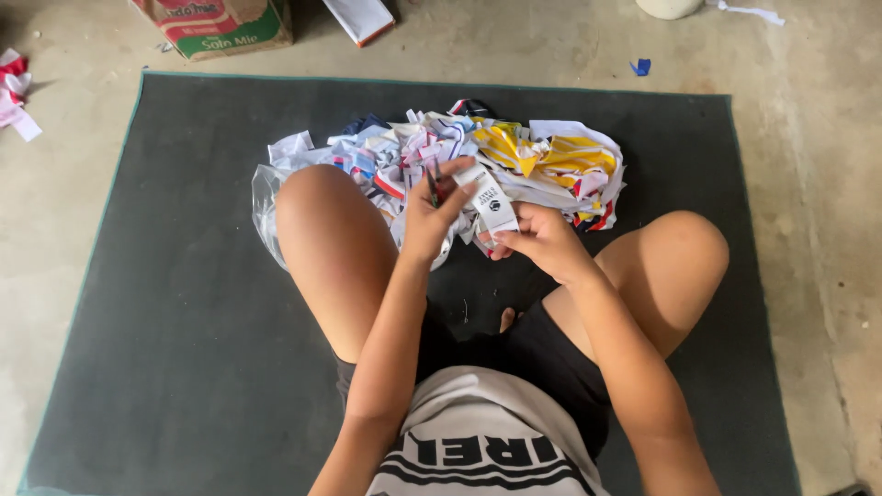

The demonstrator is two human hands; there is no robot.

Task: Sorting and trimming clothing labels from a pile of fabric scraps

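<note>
Scraps of cloth labels lie in one heap [478, 156] on a clear plastic sheet [265, 197] upon the dark mat [184, 303], just beyond the person's crossed legs; one cardboard box [220, 26] and a blue scrap [640, 66] sit on the concrete floor [55, 184] behind. One white label strip [493, 204] with black print is pinched between two hands: left hand [432, 216] also grips small red-handled snips [434, 186], right hand [537, 237] closed on the strip's lower end
</note>
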